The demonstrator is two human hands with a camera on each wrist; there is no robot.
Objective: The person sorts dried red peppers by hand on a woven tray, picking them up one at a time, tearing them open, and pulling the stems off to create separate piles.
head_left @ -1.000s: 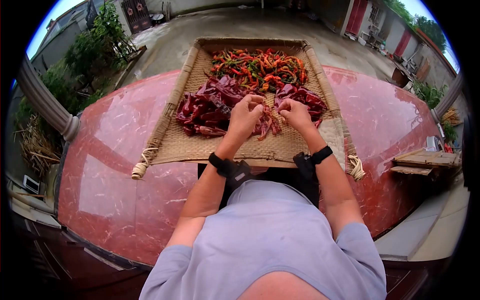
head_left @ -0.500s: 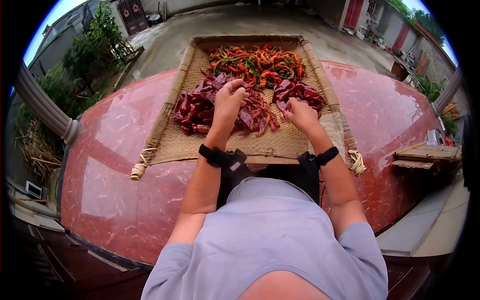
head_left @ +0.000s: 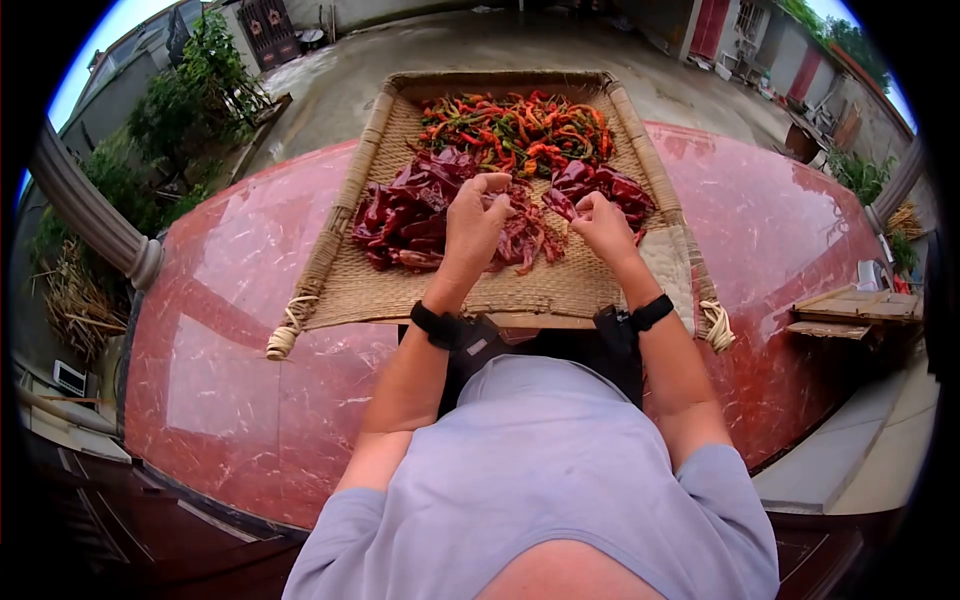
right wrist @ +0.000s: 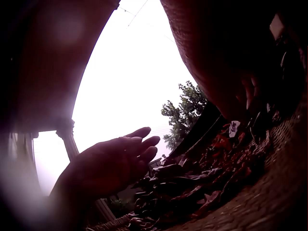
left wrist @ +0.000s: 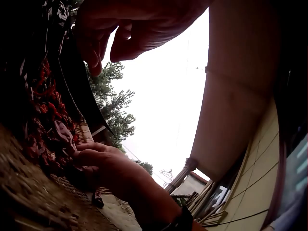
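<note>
My right hand [head_left: 604, 228] pinches a dark red dried pepper [head_left: 560, 204] at the near left edge of the smaller pepper pile [head_left: 618, 190]. In the left wrist view, the same pepper [left wrist: 63, 134] stands out past the fingertips of that hand [left wrist: 108, 166]. My left hand [head_left: 473, 228] hovers over the larger dark red pile [head_left: 405, 215], its fingers loosely bent with nothing between them. From the right wrist view, this hand [right wrist: 113, 161] shows its fingers apart. Between the hands lies a heap of lighter, shrivelled red peppers [head_left: 525, 238].
A woven tray [head_left: 400, 295] with rolled rims carries all the piles. Thin red, orange and green chilies [head_left: 520, 130] lie at its far end. A pale cloth-like patch [head_left: 665, 268] covers its near right corner. Red marble floor [head_left: 230, 370] surrounds the tray.
My right hand has reached into the smaller pile and now holds a pepper at its edge. My left hand moved left over the large pile, then back right a little.
</note>
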